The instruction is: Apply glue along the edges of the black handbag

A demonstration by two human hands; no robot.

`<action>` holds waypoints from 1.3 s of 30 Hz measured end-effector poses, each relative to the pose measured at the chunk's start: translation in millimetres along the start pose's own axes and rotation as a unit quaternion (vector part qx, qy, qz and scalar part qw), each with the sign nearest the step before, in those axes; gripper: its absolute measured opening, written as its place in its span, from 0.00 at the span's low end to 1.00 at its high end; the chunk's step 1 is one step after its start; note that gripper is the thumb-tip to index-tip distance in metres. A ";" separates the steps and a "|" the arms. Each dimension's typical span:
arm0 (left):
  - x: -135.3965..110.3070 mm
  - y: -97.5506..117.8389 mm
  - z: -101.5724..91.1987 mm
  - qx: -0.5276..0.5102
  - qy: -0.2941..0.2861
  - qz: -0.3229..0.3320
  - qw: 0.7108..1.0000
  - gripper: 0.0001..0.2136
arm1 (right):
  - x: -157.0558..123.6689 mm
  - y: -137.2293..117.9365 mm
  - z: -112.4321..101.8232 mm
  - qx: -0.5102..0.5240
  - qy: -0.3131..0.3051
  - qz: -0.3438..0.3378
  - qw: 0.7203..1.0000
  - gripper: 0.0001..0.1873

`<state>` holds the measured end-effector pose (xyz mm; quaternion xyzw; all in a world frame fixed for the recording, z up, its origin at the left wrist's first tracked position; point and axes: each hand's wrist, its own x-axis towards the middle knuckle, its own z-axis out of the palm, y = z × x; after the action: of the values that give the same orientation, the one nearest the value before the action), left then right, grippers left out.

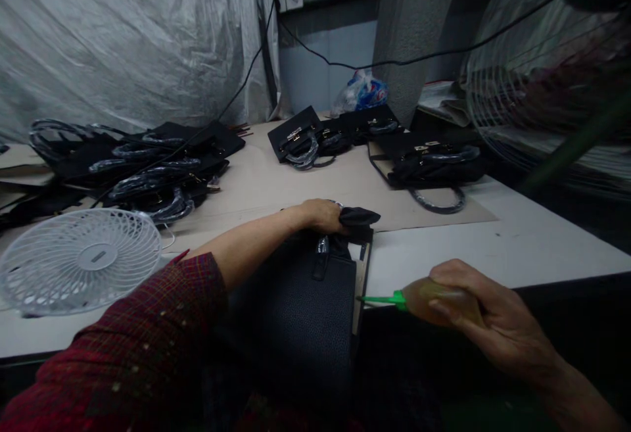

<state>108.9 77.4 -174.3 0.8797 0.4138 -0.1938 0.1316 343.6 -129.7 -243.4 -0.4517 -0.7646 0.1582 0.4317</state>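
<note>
Head view showed the left hand closed over the folded flap at the far end of the black handbag, which lay lengthwise on the worktop. The right hand gripped an amber bottle, its green nozzle pointing left, just beside the bag's right edge.

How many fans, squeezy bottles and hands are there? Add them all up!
Fans: 2 (white table fan, big fan on the right)
Squeezy bottles: 1 (green-tipped bottle, in the right hand)
Hands: 2 (right hand; left hand holding the black bag)
Total: 5
</note>
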 end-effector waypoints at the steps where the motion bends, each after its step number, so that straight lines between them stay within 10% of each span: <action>1: 0.4 -0.6 0.3 0.000 0.001 0.001 1.000 0.28 | -1.2 -1.4 0.2 0.000 -0.010 -0.003 1.000 0.08; 39: -8.9 -14.9 -16.5 -0.033 0.048 -0.063 0.996 0.29 | -13.9 -14.2 -6.0 -0.029 -0.002 -0.042 0.999 0.10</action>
<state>96.0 87.1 -156.7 0.8553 0.4804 -0.1457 0.1285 343.6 -149.8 -238.1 -0.4315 -0.7878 0.1187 0.4232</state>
